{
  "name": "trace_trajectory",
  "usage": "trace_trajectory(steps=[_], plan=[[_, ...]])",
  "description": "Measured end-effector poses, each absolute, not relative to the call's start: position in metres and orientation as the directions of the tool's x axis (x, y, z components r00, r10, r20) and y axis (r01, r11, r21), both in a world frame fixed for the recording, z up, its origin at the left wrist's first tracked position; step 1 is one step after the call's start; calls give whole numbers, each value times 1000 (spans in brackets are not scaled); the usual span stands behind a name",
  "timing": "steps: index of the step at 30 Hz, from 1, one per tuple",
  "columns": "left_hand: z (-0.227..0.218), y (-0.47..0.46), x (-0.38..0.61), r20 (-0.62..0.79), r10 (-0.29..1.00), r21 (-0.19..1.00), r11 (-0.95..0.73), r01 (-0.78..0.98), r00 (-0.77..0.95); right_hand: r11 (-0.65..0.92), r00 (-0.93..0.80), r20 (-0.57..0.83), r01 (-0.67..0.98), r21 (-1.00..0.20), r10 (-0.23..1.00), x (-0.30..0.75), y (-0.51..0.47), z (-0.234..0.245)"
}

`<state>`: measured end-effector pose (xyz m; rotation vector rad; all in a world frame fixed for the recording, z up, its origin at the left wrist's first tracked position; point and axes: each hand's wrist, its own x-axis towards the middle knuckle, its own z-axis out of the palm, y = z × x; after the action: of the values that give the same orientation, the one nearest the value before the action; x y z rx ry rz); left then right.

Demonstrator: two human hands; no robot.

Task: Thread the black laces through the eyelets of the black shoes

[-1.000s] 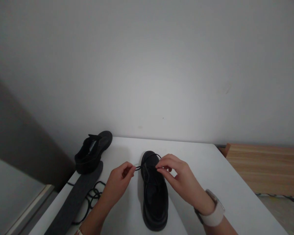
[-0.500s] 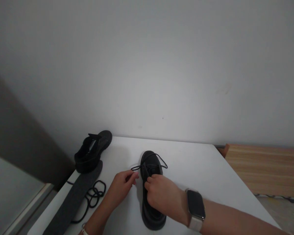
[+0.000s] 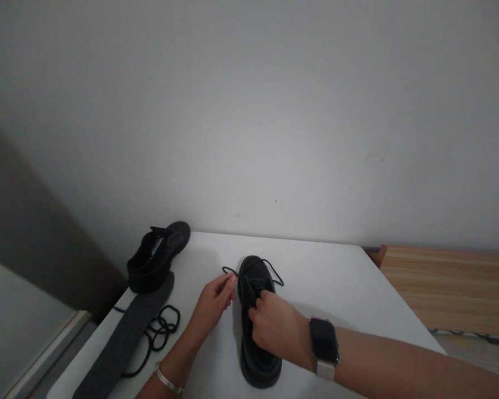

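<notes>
A black leather shoe (image 3: 258, 354) stands on the white table (image 3: 336, 288), toe pointing away from me. Its thin black lace (image 3: 274, 272) loops out over the toe on both sides. My left hand (image 3: 214, 302) is beside the shoe's left side, fingers pinched on the left lace end. My right hand (image 3: 276, 330), with a watch on the wrist, lies over the shoe's middle, fingers closed around the lacing area; what they grip is hidden under the hand.
A second black shoe (image 3: 158, 257) sits at the table's far left corner. A dark insole (image 3: 125, 338) and a loose coiled black lace (image 3: 160, 330) lie near the left edge. A wooden surface (image 3: 449, 288) lies to the right, a wall behind.
My right hand dropped from pinching the lace above the toe onto the shoe's middle, wrist turned over. My left hand shifted slightly towards the shoe, still holding its lace end.
</notes>
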<state>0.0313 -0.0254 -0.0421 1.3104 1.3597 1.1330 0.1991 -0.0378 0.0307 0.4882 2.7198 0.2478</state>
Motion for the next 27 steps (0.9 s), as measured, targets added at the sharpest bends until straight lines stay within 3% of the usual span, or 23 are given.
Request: trace_trajectory(steps=[8, 13, 15, 17, 21, 24, 27], plan=[[-33, -19, 37, 43, 996, 999, -43, 2, -74, 940, -913, -262, 258, 223, 312, 203, -31, 20], [-18, -19, 33, 80, 995, 996, -82, -27, -62, 955, -961, -78, 253, 156, 267, 219, -23, 40], [-11, -18, 32, 96, 994, 995, -97, -31, -43, 949, -947, 62, 315, 7, 314, 226, -22, 56], [-4, -16, 31, 107, 994, 994, -107, -29, -25, 906, -887, 220, 356, -230, 405, 233, -23, 73], [4, -14, 32, 125, 992, 992, -125, -8, 1, 754, -647, 472, 255, -606, 599, 242, -25, 99], [3, -11, 36, 136, 990, 990, -136, 24, 23, 656, -491, 541, 84, -750, 683, 244, -28, 110], [-3, -8, 41, 136, 989, 988, -140, 68, 61, 649, -384, 636, -113, -752, 670, 243, -34, 121]])
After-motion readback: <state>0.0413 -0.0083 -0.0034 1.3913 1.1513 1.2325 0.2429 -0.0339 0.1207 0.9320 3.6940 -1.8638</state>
